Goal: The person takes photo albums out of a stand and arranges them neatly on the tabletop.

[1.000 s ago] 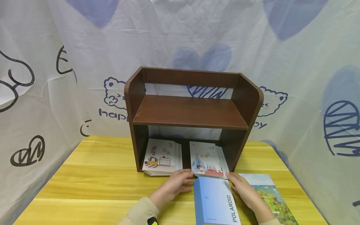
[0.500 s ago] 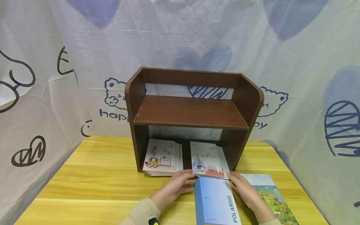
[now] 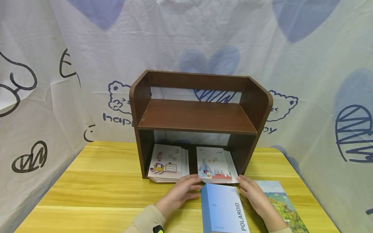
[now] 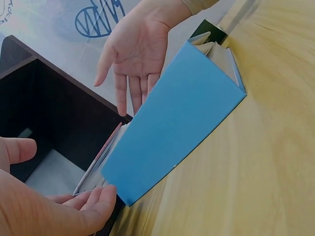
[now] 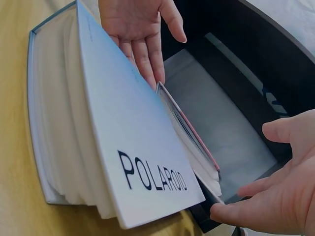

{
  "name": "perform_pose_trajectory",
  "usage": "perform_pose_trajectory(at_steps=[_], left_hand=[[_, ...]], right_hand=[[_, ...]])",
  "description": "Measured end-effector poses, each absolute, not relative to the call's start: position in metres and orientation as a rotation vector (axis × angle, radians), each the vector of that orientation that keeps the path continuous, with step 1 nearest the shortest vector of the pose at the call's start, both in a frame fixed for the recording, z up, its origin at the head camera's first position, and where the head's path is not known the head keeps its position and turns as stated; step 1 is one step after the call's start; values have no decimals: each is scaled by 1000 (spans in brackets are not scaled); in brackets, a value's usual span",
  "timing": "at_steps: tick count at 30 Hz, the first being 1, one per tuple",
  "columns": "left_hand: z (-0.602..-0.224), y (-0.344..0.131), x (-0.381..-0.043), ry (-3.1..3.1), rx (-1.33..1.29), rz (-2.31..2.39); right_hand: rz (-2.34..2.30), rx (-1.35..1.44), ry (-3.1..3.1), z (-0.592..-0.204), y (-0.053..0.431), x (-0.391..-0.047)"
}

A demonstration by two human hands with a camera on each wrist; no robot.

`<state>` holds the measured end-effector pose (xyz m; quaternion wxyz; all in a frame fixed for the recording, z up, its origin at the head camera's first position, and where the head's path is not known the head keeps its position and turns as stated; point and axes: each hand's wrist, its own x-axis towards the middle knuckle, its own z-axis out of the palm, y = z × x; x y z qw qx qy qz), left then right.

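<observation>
A white photo album (image 3: 214,163) with a tent drawing lies flat on the lower shelf, on the right side. My left hand (image 3: 180,191) has its fingers extended by that album's front left corner. At the front right corner are the fingertips of my right hand (image 3: 253,195). Between both hands lies a thick blue album (image 3: 222,207) marked POLAROID, just in front of the shelf; its blue spine shows in the left wrist view and its page edges in the right wrist view. Both wrist views show the palms facing each other, thumbs apart, with nothing gripped.
A dark brown two-tier bookshelf (image 3: 198,128) stands at the back of the wooden table (image 3: 96,194). Another white album (image 3: 166,161) lies on its lower left. On the right is a book with a painted landscape cover (image 3: 281,204), partly under my right forearm. A printed cloth (image 3: 96,64) hangs behind.
My right fingertips have shifted slightly right at the white album's front corner. My left hand and the blue album stay nearly where they were.
</observation>
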<state>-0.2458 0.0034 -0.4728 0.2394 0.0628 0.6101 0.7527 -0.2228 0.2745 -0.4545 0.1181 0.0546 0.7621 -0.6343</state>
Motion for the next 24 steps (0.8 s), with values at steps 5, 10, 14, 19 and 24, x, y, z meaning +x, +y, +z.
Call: perform_pose_trajectory(at_steps=[5, 10, 14, 19, 24], left_hand=[[-469, 1, -247, 1692, 151, 2073], [-467, -3, -249, 1724, 124, 2065], [-465, -6, -249, 1747, 111, 2064], [-462, -8, -249, 1772, 84, 2078], [-460, -8, -248, 1780, 46, 2072]], right_hand=[[-1923, 199, 2187, -451, 274, -222], [-2007, 231, 2120, -452, 276, -222], [-2089, 269, 2068, -453, 278, -221], [-2177, 307, 1986, -453, 279, -220], [-2228, 311, 1917, -452, 280, -219]])
